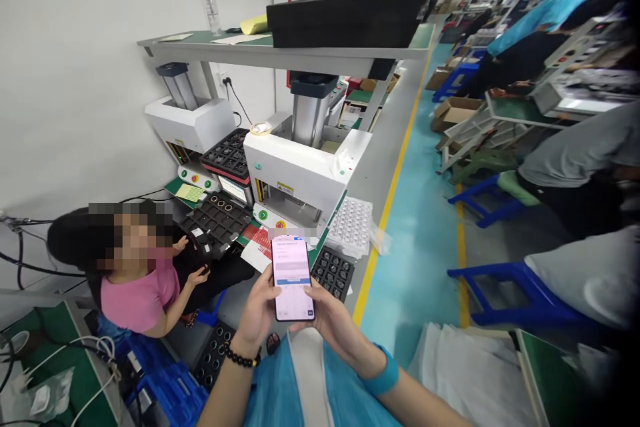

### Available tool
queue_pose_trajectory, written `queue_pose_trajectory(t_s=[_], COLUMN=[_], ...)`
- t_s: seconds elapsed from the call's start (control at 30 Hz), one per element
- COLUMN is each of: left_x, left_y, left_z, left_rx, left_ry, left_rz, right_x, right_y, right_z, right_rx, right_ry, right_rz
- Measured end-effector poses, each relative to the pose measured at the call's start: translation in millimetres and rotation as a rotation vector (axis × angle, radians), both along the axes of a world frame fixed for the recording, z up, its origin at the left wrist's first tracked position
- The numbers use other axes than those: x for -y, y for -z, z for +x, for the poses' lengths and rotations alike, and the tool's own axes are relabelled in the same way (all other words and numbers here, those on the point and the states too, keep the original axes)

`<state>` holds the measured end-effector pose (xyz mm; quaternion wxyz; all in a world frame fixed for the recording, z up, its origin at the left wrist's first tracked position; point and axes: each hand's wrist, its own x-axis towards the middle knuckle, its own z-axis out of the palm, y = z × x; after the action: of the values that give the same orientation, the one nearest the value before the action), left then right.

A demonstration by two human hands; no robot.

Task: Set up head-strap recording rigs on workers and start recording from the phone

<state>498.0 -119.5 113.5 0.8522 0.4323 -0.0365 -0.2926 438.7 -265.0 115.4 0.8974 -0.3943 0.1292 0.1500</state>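
Observation:
A phone (293,267) with a lit, pale screen is held upright between my two hands at the lower centre. My left hand (257,307) wraps round its left edge, thumb at the lower part of the screen; a dark bead bracelet is on that wrist. On the right edge, my right hand (330,320) grips the phone with its thumb over the screen's side; a blue band circles that wrist. Behind the phone stands a white press machine (300,167) with green and red buttons, on a green bench. The text on the screen is too small to read.
On the left a seated person in pink (140,293) holds a dark object near a black tray (215,223). A second press (190,123) stands behind. Clear plastic trays (350,223) lie right of the bench. Blue stools (520,293) with seated people are at right.

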Motion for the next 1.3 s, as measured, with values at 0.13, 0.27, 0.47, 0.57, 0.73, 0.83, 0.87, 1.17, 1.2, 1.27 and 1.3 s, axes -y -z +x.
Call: queue_pose_trajectory(t_s=[0.13, 0.27, 0.47, 0.57, 0.73, 0.83, 0.87, 1.17, 1.2, 1.27, 1.3], left_x=[0, 2, 6, 8, 9, 7, 6, 14, 15, 18, 20], left_y=[3.3, 6.5, 8.4, 7.4, 5.6, 4.5, 4.0, -5.5, -6.8, -8.9, -9.5], left_z=[-2, -1, -3, -5, -6, -6, -6, -4, -3, -2, -2], left_rx=[-0.004, 0.007, 0.055, 0.078, 0.074, 0.043, 0.033, 0.032, 0.031, 0.035, 0.04], left_ry=[0.077, 0.117, 0.163, 0.168, 0.143, 0.148, 0.145, 0.071, 0.072, 0.072, 0.072], left_rz=[-0.03, -0.028, -0.042, 0.004, 0.057, 0.019, 0.014, 0.077, 0.076, 0.081, 0.085], right_x=[3, 3, 1, 3, 10, 11, 11, 22, 23, 26, 28], right_y=[-3.3, -8.8, -5.8, -3.7, -5.2, -4.5, -4.4, -5.7, -5.0, -3.6, -2.8], right_z=[-6, -8, -8, -10, -14, -14, -13, -8, -7, -5, -5], right_rx=[0.009, 0.002, -0.023, -0.029, 0.039, 0.068, 0.07, 0.066, 0.054, 0.047, 0.049], right_ry=[0.005, 0.01, 0.072, 0.094, 0.004, -0.03, -0.031, -0.079, -0.07, -0.054, -0.047], right_rz=[-0.054, -0.135, -0.24, -0.24, -0.15, -0.191, -0.201, -0.073, -0.04, 0.018, 0.04])
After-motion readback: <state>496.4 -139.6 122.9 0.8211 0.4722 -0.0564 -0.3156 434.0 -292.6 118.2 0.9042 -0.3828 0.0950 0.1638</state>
